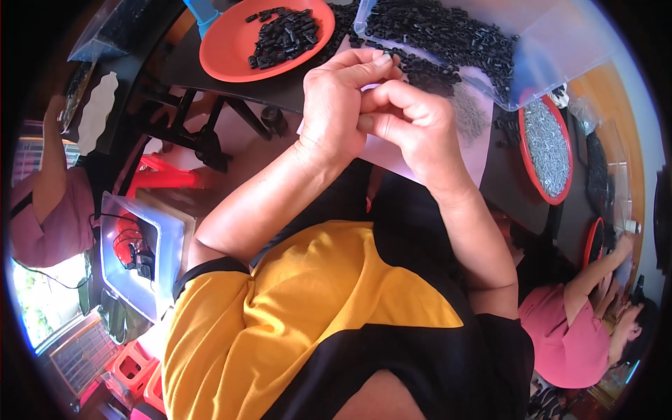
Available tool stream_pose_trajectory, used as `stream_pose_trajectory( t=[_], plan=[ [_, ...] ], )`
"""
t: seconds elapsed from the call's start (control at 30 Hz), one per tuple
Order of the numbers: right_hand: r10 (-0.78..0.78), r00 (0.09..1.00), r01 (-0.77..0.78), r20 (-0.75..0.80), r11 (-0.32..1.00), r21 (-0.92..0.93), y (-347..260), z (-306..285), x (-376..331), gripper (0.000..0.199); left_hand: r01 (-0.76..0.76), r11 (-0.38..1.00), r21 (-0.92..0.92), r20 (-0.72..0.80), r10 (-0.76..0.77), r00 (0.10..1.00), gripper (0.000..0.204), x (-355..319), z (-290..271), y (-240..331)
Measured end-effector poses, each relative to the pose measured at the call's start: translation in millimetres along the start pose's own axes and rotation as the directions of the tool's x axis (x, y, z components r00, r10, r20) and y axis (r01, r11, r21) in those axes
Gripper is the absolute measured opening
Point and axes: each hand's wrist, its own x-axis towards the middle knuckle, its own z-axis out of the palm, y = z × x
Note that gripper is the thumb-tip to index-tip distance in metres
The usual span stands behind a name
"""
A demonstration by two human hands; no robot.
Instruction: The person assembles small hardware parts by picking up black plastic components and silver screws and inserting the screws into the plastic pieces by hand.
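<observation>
My left hand [337, 99] is raised over the table edge, thumb and forefinger pinched together beside a heap of small black plastic parts [423, 75]. Something small and dark may be at its fingertips, too little to name. Close against it, my right hand [414, 127] is closed too, its thumb pressed to the curled fingers; what lies between them is hidden. Under both hands spreads a pink sheet [396, 165]. A scatter of small silvery pieces [470, 115] lies on it, right of my right hand.
Beyond my hands a clear plastic tub [553, 49] holds many black parts. An orange-red plate [222, 52] with black parts sits left, a red-rimmed bowl [523, 143] of small metal pieces right. People in pink, one on the left [52, 217], one on the right [570, 339], are nearby.
</observation>
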Motion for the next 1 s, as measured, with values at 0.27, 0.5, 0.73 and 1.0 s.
stream_pose_trajectory(
  t=[0.27, 0.5, 0.73, 1.0],
  plan=[
    [-0.195, 0.98, 0.182, -0.045, 0.962, -0.203, -2, 1, -18, 0.007, 0.07, 0.991, -0.114, 0.012, -0.069, 0.998, 0.01, -5, 2, -8],
    [0.208, 0.976, -0.202, -0.06, 0.974, 0.099, 3, 5, -24, 0.009, 0.045, 0.999, -0.002, -0.056, -0.045, 0.997, 0.011, -9, 5, -13],
    [-0.021, 0.954, -0.009, -0.299, 0.995, -0.099, -3, -27, -7, 0.004, -0.126, 0.956, 0.265, 0.054, 0.115, 0.992, 0.016, -6, -5, -22],
    [0.013, 0.978, -0.037, -0.207, 0.993, -0.114, 1, -45, 4, 0.005, -0.144, 0.912, 0.384, 0.103, 0.112, 0.988, 0.012, -6, -8, -20]
  ],
)
